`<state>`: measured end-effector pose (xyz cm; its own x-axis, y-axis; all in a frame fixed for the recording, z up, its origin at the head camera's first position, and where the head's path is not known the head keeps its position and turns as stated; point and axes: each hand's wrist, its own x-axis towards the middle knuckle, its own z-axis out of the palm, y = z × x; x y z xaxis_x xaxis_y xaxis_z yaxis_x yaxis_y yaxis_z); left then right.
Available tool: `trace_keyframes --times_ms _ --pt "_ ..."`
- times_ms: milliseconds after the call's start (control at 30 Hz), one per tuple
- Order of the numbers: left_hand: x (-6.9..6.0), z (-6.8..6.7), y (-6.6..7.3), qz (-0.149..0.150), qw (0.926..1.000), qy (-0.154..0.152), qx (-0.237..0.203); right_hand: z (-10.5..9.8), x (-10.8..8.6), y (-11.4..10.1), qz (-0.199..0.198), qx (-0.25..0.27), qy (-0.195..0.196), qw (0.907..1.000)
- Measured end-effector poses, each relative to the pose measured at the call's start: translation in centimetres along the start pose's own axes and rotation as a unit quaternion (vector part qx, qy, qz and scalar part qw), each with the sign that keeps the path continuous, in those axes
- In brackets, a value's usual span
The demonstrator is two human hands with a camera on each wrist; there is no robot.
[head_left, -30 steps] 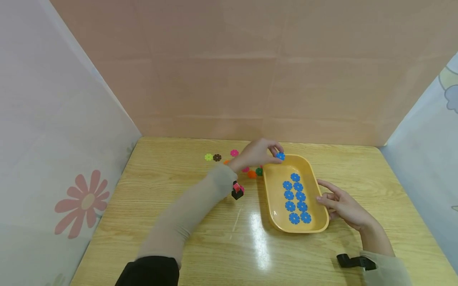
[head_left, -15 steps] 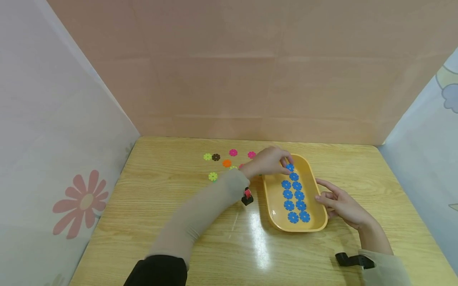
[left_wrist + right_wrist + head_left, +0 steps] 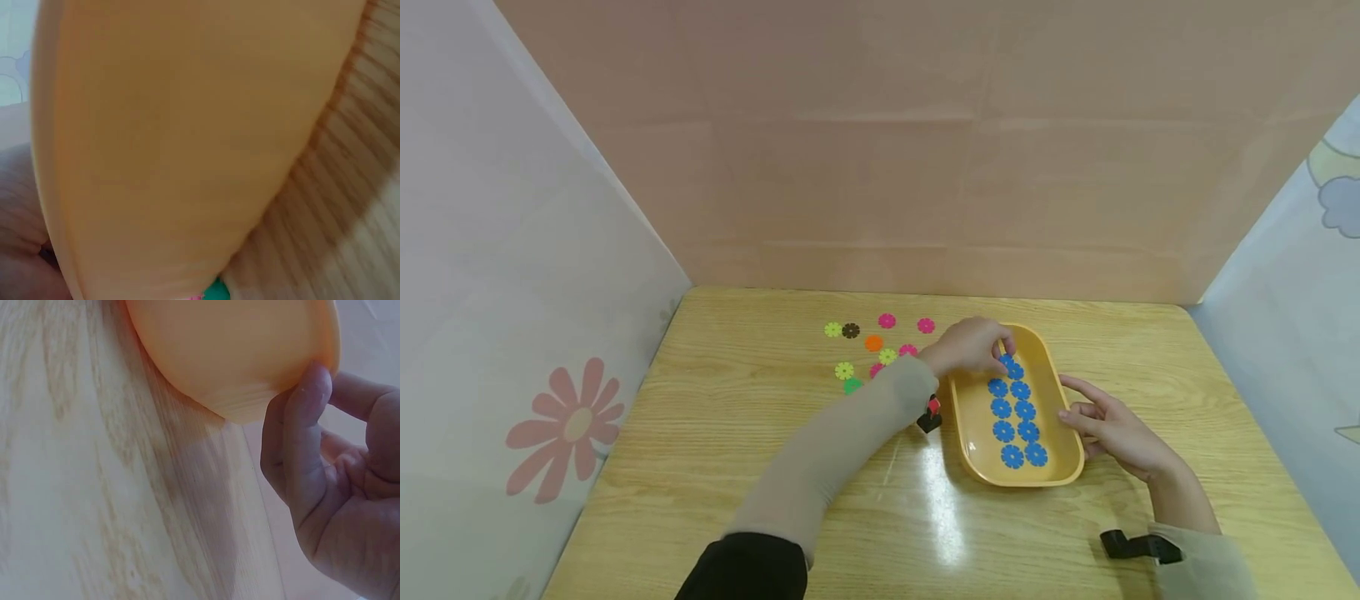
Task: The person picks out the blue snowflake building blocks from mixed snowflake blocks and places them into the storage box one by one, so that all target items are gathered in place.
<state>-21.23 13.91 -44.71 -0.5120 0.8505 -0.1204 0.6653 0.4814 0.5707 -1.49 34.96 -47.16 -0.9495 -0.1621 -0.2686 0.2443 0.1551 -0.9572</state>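
A yellow tray [image 3: 966, 454] stands on the table in the head view, with several blue flower-shaped discs [image 3: 1025, 409] laid in two columns inside it. My left hand [image 3: 973, 343] reaches over the tray's left rim and pinches one more blue flower-shaped disc [image 3: 1006, 362] low by the column tops, partly covered by the fingers. My right hand [image 3: 1116, 433] grips the tray's right rim; the right wrist view shows the thumb [image 3: 312, 387] against the rim. In the left wrist view the tray's outer wall [image 3: 187, 137] hides most of my left hand.
Left of the tray lie loose flower discs: pink [image 3: 887, 321], yellow-green [image 3: 844, 371], brown [image 3: 851, 331], orange [image 3: 874, 342] and green [image 3: 852, 386]. My left forearm [image 3: 835, 458] crosses the table beside them. A beige backdrop [image 3: 865, 167] rises behind the table.
My left hand has moved right and toward me, carrying the blue disc from above the tray's far left corner down to the column tops. My right hand keeps its grip on the rim.
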Motion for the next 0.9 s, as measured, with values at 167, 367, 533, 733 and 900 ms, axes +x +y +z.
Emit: trace_keyframes --times_ms 167,367,533,733,900 --pt "0.1 0.4 0.1 -0.013 0.9990 0.011 0.040 0.0 0.0 -0.1 0.003 -0.003 0.007 1.0000" --pt "0.2 0.8 0.5 -0.035 0.9955 0.005 0.088 0.1 0.0 -0.1 0.009 -0.008 0.013 0.9998" --pt "0.2 1.0 0.6 -0.048 0.9947 0.004 0.091 0.1 0.0 0.0 0.008 -0.011 0.015 0.9998" --pt "0.3 1.0 0.6 -0.044 0.9931 0.006 0.108 0.2 -0.1 0.0 0.009 -0.010 0.015 0.9998" --pt "0.4 1.1 0.6 -0.044 0.9924 0.010 0.114 0.2 -0.1 0.0 0.012 -0.010 0.019 0.9997"
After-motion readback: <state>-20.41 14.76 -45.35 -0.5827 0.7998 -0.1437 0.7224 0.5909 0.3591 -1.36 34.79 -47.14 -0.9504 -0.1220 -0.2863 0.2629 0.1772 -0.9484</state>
